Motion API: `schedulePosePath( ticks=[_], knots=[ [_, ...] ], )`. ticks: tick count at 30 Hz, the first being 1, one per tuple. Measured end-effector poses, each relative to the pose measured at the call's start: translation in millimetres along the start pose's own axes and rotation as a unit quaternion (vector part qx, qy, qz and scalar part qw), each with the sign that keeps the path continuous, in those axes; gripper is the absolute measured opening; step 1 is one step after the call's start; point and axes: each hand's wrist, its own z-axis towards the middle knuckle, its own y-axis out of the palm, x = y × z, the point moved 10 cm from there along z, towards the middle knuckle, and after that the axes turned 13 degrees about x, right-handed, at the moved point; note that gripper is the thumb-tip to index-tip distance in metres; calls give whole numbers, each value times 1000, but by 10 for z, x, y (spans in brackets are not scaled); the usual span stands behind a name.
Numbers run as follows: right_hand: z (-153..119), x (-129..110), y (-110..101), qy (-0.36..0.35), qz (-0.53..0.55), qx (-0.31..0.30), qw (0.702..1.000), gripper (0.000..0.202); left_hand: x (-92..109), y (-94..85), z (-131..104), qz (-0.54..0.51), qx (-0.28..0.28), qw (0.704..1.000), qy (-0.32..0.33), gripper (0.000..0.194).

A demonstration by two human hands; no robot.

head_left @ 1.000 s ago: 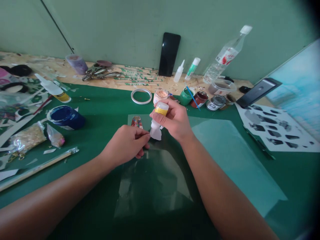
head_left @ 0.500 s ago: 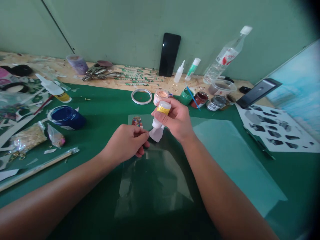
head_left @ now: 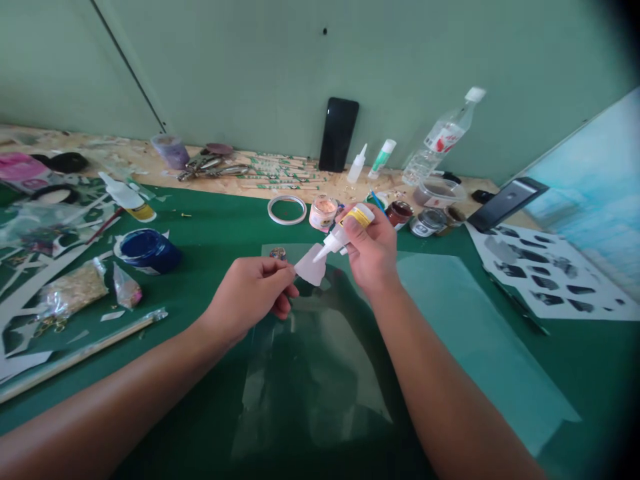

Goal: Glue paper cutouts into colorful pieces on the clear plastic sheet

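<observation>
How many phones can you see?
2. One black phone stands leaning against the green wall at the back. Another dark phone lies tilted at the right, beside the printed sheet. More may be hidden in the clutter.

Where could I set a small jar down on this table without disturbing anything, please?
Bare green mat lies between the blue paint pot and the tape ring; another patch lies right of the clear sheet. The left edge and the jar cluster are crowded.
</observation>
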Motion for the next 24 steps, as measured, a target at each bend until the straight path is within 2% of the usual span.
schedulePosePath(
  ticks=[6,11,15,19,22,24],
  knots=[
    [105,24,-153,27,64,74,995,42,103,-179,43,-83,49,995,13,22],
    [200,45,-321,38,111,130,985,49,182,-382,157,-184,107,976,35,18],
    [223,63,-374,55,139,156,976,48,167,-434,246,-238,123,963,29,18],
    [209,-15,-318,61,176,169,968,38,100,-328,202,-227,99,969,-3,18],
    [188,-12,-259,94,193,177,960,27,61,-135,51,-229,46,972,-16,21],
    [182,0,-222,112,188,177,960,26,19,7,-55,-239,10,971,-16,24]
  ],
)
